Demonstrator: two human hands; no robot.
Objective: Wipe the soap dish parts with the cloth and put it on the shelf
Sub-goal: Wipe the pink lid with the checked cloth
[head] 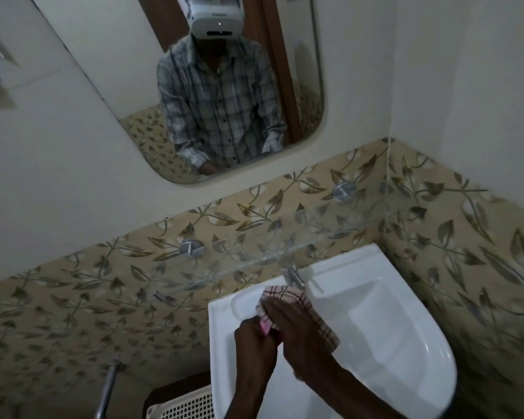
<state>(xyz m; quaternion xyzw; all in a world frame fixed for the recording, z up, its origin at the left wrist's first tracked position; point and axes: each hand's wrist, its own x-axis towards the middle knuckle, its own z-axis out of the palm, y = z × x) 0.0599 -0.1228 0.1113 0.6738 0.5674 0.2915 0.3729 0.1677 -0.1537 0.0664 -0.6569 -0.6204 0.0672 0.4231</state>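
Observation:
Over the white washbasin [384, 322] my two hands work close together. My left hand [254, 337] grips a pink soap dish part [266, 325], of which only a small edge shows between the hands. My right hand [294, 325] presses a pink-and-white checked cloth [288, 293] against that part, and the cloth drapes over and under the hand. A clear glass shelf [285, 246] runs along the wall just above the basin, held by round metal mounts [191, 247].
A chrome tap [294, 276] stands at the basin's back edge right behind the cloth. A mirror [194, 86] hangs above the shelf. Below left are a metal pipe [108, 388] and a white perforated basket [185, 403]. Leaf-patterned tiles cover the wall corner at right.

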